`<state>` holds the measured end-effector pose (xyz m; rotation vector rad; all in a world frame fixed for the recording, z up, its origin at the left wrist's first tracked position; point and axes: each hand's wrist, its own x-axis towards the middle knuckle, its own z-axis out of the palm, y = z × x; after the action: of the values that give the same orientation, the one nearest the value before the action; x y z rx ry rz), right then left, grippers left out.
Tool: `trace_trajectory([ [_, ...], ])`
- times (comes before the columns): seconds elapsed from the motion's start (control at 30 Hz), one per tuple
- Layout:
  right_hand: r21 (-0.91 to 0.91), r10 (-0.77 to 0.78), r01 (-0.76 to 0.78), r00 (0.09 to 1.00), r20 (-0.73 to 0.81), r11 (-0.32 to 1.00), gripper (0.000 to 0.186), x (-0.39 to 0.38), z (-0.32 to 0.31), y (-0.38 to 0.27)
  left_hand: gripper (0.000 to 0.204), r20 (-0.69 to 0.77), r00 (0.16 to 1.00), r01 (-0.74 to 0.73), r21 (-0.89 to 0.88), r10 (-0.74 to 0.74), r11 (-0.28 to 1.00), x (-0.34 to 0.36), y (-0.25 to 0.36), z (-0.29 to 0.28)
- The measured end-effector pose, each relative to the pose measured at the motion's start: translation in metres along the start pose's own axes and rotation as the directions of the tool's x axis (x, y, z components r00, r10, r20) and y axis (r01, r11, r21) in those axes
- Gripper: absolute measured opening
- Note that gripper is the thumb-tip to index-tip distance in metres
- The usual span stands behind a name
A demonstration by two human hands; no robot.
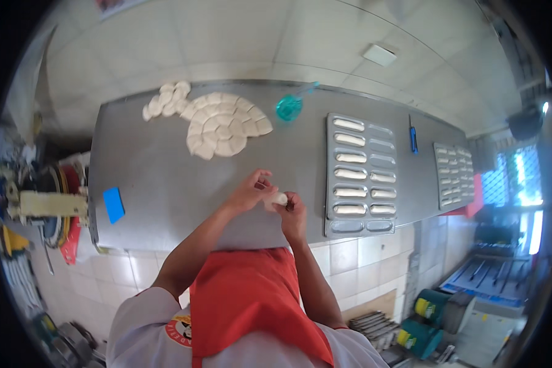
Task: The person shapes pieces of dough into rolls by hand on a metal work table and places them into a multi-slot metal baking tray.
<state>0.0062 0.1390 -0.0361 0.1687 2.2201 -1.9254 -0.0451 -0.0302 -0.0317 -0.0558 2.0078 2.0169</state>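
Observation:
A small pale piece of dough (pixel 280 199) is held between my hands, just above the near part of the grey metal table (pixel 153 184). My right hand (pixel 293 214) closes its fingers on the dough from the right. On the other side, my left hand (pixel 251 192) has curled fingers and grips the dough's left end; its fingertips are partly blurred. Farther off lies a large cluster of cut dough pieces (pixel 224 126), with a smaller heap of dough pieces (pixel 168 100) beside it. To the right stands a moulded baking tray (pixel 330 178) with dough rolls in several of its hollows.
A translucent teal cup-shaped vessel with a handle (pixel 289 108) stands near the table's far edge. A blue flat scraper (pixel 113 205) lies at the left. Right of the tray are a blue-handled knife (pixel 413 140) and a second tray of rolls (pixel 454 175). Machinery (pixel 55 205) borders the left end.

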Motion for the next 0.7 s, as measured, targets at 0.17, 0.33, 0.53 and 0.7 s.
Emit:
trace_trajectory([
  [0.17,0.604,0.166,-0.088,0.983,-0.074,0.792,0.025,-0.029,0.084,-0.019,0.043,-0.185,0.948,-0.201,0.285,0.259,0.937,-0.044,-0.010,-0.011],
  [0.33,0.552,0.247,0.007,0.890,-0.384,0.834,0.036,-0.027,0.109,-0.059,0.039,-0.060,0.879,-0.450,0.219,0.473,0.866,-0.062,0.010,-0.018],
  [0.53,-0.602,-0.227,0.141,0.972,-0.069,0.786,0.029,-0.034,0.092,-0.078,0.025,-0.084,0.927,-0.360,0.086,0.367,0.929,-0.050,-0.015,-0.044],
  [0.7,-0.890,-0.341,0.408,0.882,0.326,0.205,0.044,-0.038,0.087,0.057,0.029,-0.195,0.887,-0.227,0.603,0.418,0.764,-0.043,-0.088,-0.062],
])
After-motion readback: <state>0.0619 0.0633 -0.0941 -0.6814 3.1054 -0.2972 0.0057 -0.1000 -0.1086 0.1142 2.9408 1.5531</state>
